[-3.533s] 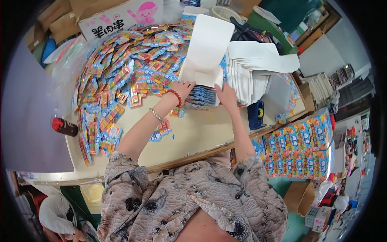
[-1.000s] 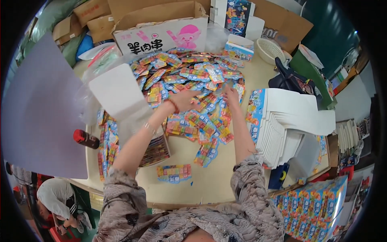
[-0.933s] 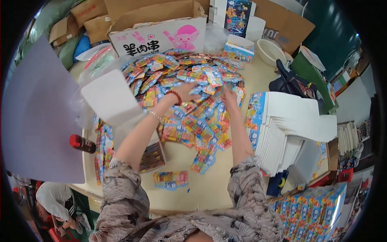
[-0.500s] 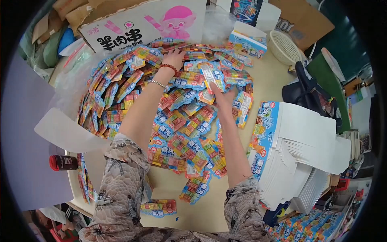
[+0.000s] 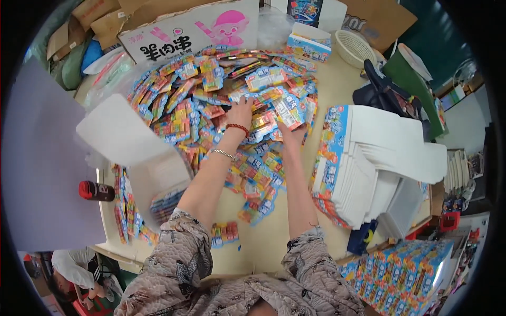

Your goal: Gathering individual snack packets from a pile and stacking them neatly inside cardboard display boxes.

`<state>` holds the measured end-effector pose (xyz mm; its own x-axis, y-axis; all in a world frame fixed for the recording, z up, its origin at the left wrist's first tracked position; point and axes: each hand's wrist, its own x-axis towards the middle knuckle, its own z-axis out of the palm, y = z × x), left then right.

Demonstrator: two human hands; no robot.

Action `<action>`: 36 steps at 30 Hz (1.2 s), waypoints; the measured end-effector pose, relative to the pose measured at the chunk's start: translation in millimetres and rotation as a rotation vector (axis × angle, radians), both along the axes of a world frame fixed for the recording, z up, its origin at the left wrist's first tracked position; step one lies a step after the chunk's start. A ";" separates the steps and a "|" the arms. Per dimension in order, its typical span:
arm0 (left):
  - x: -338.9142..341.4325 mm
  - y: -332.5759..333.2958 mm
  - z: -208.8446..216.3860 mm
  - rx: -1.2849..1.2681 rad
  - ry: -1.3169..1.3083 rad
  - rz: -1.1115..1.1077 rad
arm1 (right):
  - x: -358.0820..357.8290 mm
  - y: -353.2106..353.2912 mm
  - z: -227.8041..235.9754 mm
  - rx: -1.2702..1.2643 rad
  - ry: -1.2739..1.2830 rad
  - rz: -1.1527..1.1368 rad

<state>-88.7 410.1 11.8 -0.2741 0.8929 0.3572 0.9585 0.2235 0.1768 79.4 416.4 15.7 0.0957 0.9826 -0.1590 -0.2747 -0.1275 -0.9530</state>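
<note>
Colourful candy packets [image 5: 179, 129] lie in a wide, loose heap before me. My right hand [image 5: 293, 135] grips candy packets [image 5: 288, 109] at the heap's right side, thumb on top and a white label facing up. Close to its left, my left hand [image 5: 240, 111], with a red beaded bracelet and a silver bangle at the wrist, has its fingers bent onto a candy packet in the heap; its fingertips are partly hidden. Beside my left forearm stands an open white carton [image 5: 158, 171] with its flap raised and packets inside, slightly blurred.
A stack of flattened white-and-blue cartons [image 5: 363, 168] lies on the right. Behind the heap stand a large printed box [image 5: 195, 37], a blue carton [image 5: 310, 43] and a cream basket [image 5: 354, 48]. A red-capped jar [image 5: 96, 191] is at left. Another person [image 5: 76, 268] sits lower left.
My left hand has drawn back from the far side of the heap, toward me and my right hand. The whole view has shifted, showing more of the carton by my left forearm.
</note>
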 end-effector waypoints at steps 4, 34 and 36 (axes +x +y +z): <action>69.5 -73.4 23.7 -0.026 -0.113 -0.011 | 60.3 -70.9 12.9 0.139 0.079 0.138; 101.4 -305.4 2.0 0.138 -0.506 -0.373 | 194.3 -257.9 20.6 0.530 -1.032 0.322; 100.4 -301.5 12.8 0.024 -0.517 -0.293 | 193.7 -262.1 25.9 0.518 -0.962 0.304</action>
